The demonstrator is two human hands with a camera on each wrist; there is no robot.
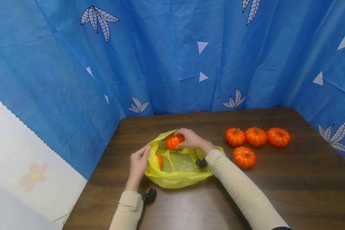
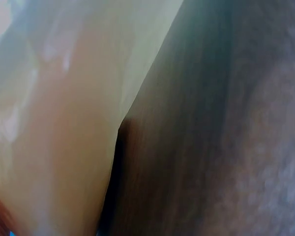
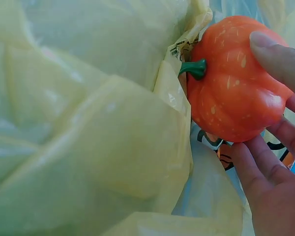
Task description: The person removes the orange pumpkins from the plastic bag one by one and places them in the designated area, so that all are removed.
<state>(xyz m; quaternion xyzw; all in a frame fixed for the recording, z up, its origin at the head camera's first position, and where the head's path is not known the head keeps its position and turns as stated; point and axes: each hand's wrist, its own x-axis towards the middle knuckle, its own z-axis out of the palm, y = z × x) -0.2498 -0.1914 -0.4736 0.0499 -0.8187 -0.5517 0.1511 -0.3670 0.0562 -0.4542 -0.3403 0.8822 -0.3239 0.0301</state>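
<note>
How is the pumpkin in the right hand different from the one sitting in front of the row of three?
The held pumpkin is gripped by the right hand; no hand touches the front pumpkin, which rests on the table. The held pumpkin is at the mouth of the yellow bag, while the front pumpkin is outside it. Both are orange, ribbed and green-stemmed.

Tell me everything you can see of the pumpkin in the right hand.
The pumpkin is glossy orange with paler flecks, rounded ribs and a short green stem, and looks like molded plastic. The right hand grips it between thumb and fingers, at the mouth of the yellow plastic bag, near the far rim. In the right wrist view the stem points left, against the bag's film.
</note>
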